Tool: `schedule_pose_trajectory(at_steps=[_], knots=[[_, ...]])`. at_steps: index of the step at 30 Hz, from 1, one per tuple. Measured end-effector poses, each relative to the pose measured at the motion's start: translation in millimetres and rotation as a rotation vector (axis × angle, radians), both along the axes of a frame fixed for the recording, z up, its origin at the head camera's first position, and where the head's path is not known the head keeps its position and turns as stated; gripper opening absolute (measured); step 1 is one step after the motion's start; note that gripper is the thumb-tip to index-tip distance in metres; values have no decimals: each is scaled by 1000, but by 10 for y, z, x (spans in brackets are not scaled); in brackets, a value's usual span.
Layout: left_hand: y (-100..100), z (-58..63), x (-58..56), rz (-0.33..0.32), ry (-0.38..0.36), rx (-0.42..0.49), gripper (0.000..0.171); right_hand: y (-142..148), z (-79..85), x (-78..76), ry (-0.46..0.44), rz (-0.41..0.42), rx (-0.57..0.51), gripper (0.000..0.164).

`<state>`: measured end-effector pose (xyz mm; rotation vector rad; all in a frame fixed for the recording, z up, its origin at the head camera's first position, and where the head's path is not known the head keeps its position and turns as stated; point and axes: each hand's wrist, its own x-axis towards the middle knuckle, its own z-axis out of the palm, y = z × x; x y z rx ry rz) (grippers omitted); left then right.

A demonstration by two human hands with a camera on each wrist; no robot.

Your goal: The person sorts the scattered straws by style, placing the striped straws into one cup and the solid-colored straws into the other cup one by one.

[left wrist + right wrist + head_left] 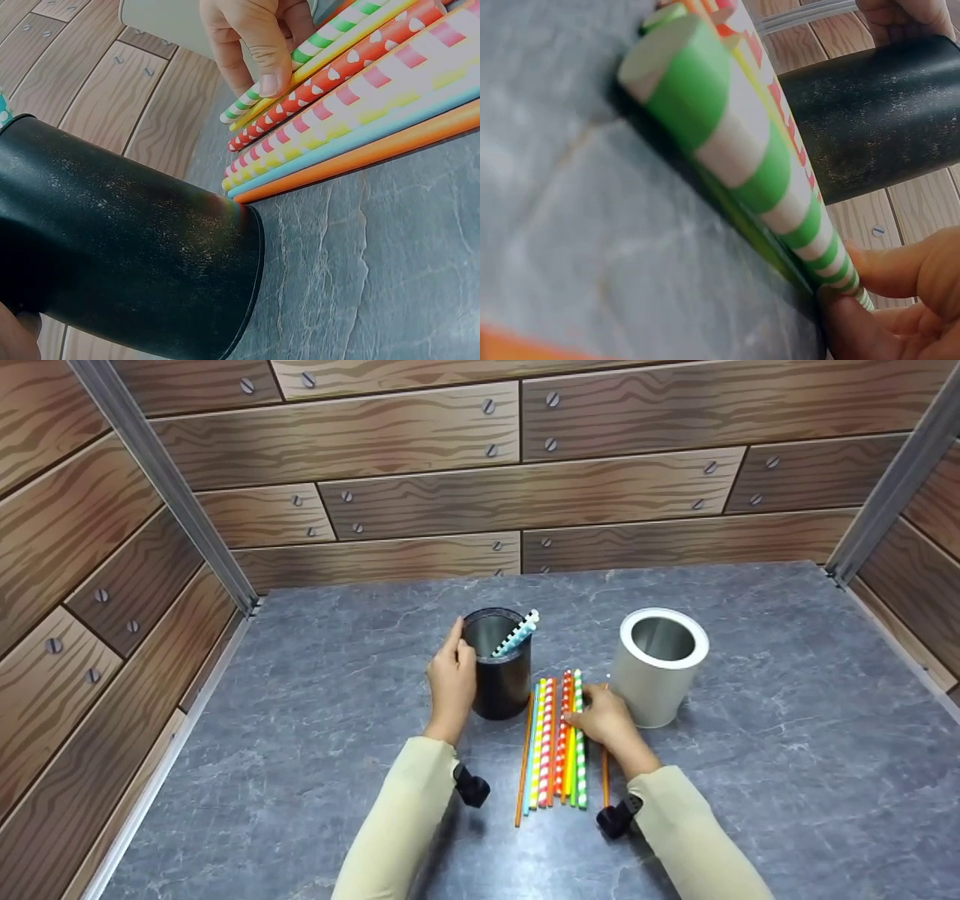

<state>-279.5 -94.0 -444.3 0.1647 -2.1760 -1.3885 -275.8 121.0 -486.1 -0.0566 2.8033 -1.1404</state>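
Note:
My left hand (452,686) grips the black cup (501,690) from its left side, near the rim. The cup stands upright, and two patterned paper straws (516,637) lean inside it, poking out at the right. To its right, a row of colourful straws (544,757) lies side by side on the table. My right hand (606,718) pinches the green-and-white striped straw (757,169) at the row's right side, near its far end, between thumb and finger. In the left wrist view, the thumb (271,79) presses against that straw, beside a yellow one.
A white can (652,697) with an open top stands just beyond my right hand. A lone orange straw (605,780) lies apart, partly under my right wrist. The grey marbled table (322,690) is enclosed by wood-patterned walls (420,510).

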Motion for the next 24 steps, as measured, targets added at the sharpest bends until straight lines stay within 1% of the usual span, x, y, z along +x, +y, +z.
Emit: schedule_pose_trajectory(at_steps=[2,3,6,9,10,13,17,24], knots=[[-2,2,-4,3,-3,1,42,6,-7,-10,4,-10,-19,53],[-2,2,-6,3,-5,2,42,8,-2,-13,-8,-17,-35,52],[-1,2,-6,3,-14,7,42,14,14,-19,-54,-36,-96,50],[0,4,-4,0,-22,13,43,11,53,-10,-126,-65,-189,51],[3,0,-2,0,-23,13,43,13,67,1,-133,-72,-214,51],[7,-7,-1,-5,-14,14,43,26,91,14,-120,-87,-276,50],[2,-11,-2,-4,1,11,42,42,105,-2,-73,-96,-311,47],[2,-2,0,4,0,5,42,27,175,26,-77,-115,-387,51]])
